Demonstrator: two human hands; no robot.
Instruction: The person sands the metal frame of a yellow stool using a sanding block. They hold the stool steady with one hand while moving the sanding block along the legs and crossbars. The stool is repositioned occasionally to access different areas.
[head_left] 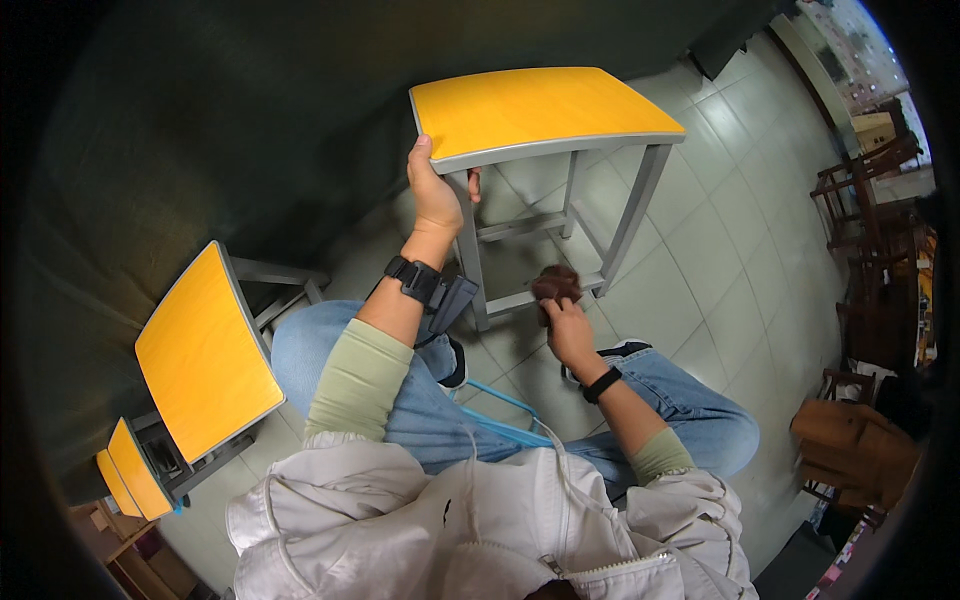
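In front of me stands a stool with a yellow top, grey edging and a grey metal frame. My left hand grips its near left corner, the thumb on the top's edge and fingers wrapped round the upper leg. My right hand is closed on a crumpled dark brown cloth, held against the low front crossbar close to the right leg. The cloth hides part of that bar and some of my fingertips.
More yellow-topped stools stand at my left, one lying close to my knee. A dark green curtain hangs behind. A blue strap or bar lies between my legs. Wooden chairs and a brown draped thing line the right side.
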